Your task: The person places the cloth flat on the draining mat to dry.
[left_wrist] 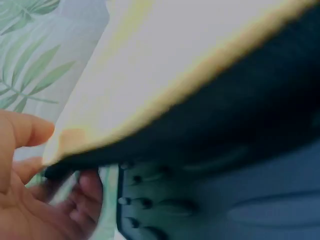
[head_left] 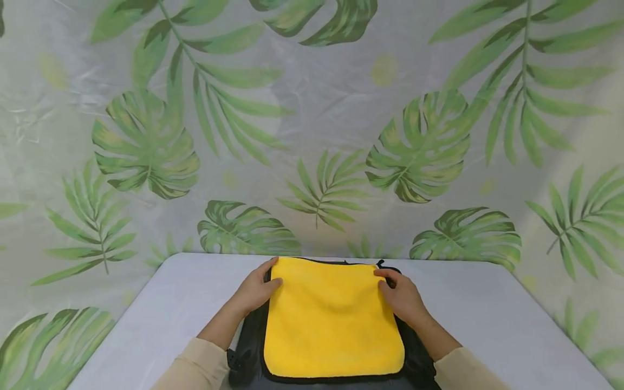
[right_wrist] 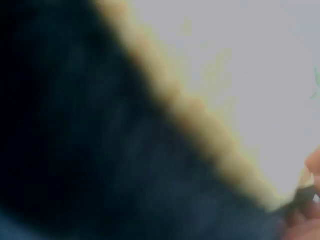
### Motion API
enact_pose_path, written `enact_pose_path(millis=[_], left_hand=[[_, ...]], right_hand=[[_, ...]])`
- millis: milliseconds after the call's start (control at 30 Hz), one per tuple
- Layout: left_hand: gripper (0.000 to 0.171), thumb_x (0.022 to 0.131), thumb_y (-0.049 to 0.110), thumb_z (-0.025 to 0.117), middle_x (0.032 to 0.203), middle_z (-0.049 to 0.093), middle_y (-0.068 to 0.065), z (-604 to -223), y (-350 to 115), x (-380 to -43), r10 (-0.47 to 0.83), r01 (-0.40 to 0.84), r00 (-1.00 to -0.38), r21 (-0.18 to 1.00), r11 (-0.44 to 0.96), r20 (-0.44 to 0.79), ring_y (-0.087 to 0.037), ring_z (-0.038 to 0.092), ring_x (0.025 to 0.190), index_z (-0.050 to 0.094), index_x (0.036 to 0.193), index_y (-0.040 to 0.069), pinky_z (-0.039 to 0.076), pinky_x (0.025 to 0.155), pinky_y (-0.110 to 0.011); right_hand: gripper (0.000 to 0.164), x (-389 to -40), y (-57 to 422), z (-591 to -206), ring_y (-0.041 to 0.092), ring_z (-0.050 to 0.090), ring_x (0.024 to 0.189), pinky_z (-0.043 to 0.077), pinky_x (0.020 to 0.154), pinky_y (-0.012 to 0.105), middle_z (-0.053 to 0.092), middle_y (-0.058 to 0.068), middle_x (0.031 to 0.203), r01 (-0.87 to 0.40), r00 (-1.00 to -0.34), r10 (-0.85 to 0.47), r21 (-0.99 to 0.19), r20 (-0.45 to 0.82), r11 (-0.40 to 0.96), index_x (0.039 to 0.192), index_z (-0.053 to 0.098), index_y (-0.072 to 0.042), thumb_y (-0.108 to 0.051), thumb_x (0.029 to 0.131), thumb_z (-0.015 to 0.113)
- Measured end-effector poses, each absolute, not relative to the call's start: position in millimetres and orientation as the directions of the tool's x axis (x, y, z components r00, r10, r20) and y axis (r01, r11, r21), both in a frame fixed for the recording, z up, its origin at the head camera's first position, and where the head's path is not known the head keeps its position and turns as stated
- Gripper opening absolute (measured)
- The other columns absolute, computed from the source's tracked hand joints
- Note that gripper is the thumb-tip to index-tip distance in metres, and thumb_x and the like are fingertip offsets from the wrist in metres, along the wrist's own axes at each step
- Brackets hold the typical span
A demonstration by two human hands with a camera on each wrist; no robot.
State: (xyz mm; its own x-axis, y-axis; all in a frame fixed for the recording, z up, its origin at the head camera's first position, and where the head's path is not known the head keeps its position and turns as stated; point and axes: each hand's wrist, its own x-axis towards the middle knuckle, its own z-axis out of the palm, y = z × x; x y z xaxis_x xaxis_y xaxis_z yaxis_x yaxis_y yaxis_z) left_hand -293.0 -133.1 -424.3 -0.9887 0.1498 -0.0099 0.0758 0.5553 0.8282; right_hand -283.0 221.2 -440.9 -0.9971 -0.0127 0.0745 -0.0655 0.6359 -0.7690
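A yellow cloth with a black border (head_left: 333, 325) is spread upright toward me between both hands. My left hand (head_left: 257, 290) pinches its upper left corner, thumb on the yellow face. At the upper right corner, my right hand (head_left: 405, 299) grips the edge between thumb and fingers. Behind and below the cloth lies a dark, glossy black item (head_left: 249, 344), mostly covered by it. The left wrist view shows raised bumps and ridges on this black item (left_wrist: 145, 202), under the cloth's dark side (left_wrist: 215, 110). The right wrist view is blurred, with the right fingers (right_wrist: 302, 227) at its edge.
A white table (head_left: 487, 319) extends on both sides of the black item. Behind its far edge hangs a pale sheet (head_left: 331, 124) printed with green leaves. A small black loop (head_left: 381, 264) shows above the cloth's upper right corner.
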Motion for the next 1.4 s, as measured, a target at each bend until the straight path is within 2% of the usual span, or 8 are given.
enact_pose_path(millis=[100,233,400,633,833,1067,1300,1400], left_hand=[[0.069,0.102,0.023,0.061,0.127,0.066,-0.022,-420,-136,-290,0.147,0.024,-0.986,0.806,0.591,-0.079,-0.036,0.068,0.106,0.029,0.163,0.019,0.057,0.085,-0.049],[0.082,0.097,0.024,0.069,0.073,0.065,-0.012,-416,-144,-273,0.202,-0.069,-0.943,0.748,0.66,-0.265,-0.02,0.056,0.056,0.022,0.164,0.017,0.051,0.055,-0.033],[0.101,0.086,0.017,0.082,0.073,0.068,-0.01,-415,-154,-250,0.341,-0.081,-0.86,0.762,0.642,-0.379,-0.02,0.065,0.06,0.018,0.165,0.016,0.06,0.059,-0.035],[0.104,0.084,-0.002,0.077,0.072,0.056,-0.006,-410,-166,-240,0.498,-0.093,-0.779,0.855,0.51,-0.381,-0.018,0.061,0.062,0.014,0.166,0.017,0.062,0.064,-0.035],[0.091,0.092,0.013,0.075,0.096,0.07,-0.012,-410,-160,-251,0.422,-0.059,-0.85,0.852,0.52,-0.316,-0.02,0.067,0.075,0.019,0.164,0.01,0.062,0.073,-0.038],[0.069,0.101,0.031,0.066,0.134,0.062,-0.021,-424,-135,-292,0.152,-0.093,-0.965,0.823,0.56,-0.212,-0.019,0.062,0.071,0.036,0.159,0.011,0.059,0.066,-0.035],[0.062,0.103,0.035,0.06,0.154,0.049,-0.02,-425,-127,-302,0.121,0.028,-0.991,0.779,0.627,-0.062,-0.038,0.058,0.13,0.042,0.155,0.008,0.055,0.099,-0.051],[0.058,0.103,0.033,0.06,0.15,0.052,-0.019,-421,-126,-299,0.125,0.101,-0.992,0.752,0.651,0.024,-0.04,0.056,0.131,0.045,0.154,0.01,0.049,0.105,-0.056]], right_hand=[[0.041,-281,222,-443,0.032,0.065,0.089,0.055,0.071,0.038,0.061,0.023,0.139,-0.034,-0.998,0.016,-0.712,0.063,0.701,0.142,0.058,-0.009,-0.02,0.102,0.057],[0.051,-268,228,-439,0.031,0.066,0.09,0.055,0.071,0.04,0.066,0.022,0.124,-0.012,-0.998,-0.052,-0.674,-0.039,0.738,0.148,0.049,-0.007,-0.023,0.101,0.061],[0.075,-244,240,-425,0.018,0.052,0.052,0.053,0.053,0.036,0.065,0.008,0.086,0.061,-0.926,-0.236,-0.735,-0.293,0.676,0.161,0.026,-0.012,-0.018,0.097,0.066],[0.092,-228,256,-419,0.018,0.06,0.05,0.06,0.054,0.035,0.064,0.018,0.094,0.079,-0.814,-0.425,-0.801,-0.395,0.594,0.164,0.015,-0.015,-0.004,0.089,0.068],[0.076,-246,255,-423,0.022,0.064,0.072,0.059,0.067,0.039,0.061,0.017,0.095,0.056,-0.869,-0.384,-0.833,-0.312,0.551,0.16,0.022,-0.004,-0.019,0.1,0.066],[0.052,-295,234,-423,0.036,0.063,0.111,0.056,0.087,0.045,0.051,0.03,0.146,0.003,-0.97,-0.199,-0.827,-0.139,0.562,0.151,0.042,0.002,-0.019,0.105,0.055],[0.052,-311,222,-432,0.046,0.047,0.139,0.047,0.11,0.056,0.044,0.027,0.156,-0.062,-0.992,-0.125,-0.725,-0.033,0.686,0.15,0.046,0.003,-0.018,0.103,0.056],[0.049,-308,220,-432,0.046,0.045,0.142,0.046,0.111,0.056,0.045,0.025,0.156,-0.102,-0.991,-0.133,-0.731,0.015,0.675,0.149,0.049,-0.001,-0.018,0.104,0.056]])
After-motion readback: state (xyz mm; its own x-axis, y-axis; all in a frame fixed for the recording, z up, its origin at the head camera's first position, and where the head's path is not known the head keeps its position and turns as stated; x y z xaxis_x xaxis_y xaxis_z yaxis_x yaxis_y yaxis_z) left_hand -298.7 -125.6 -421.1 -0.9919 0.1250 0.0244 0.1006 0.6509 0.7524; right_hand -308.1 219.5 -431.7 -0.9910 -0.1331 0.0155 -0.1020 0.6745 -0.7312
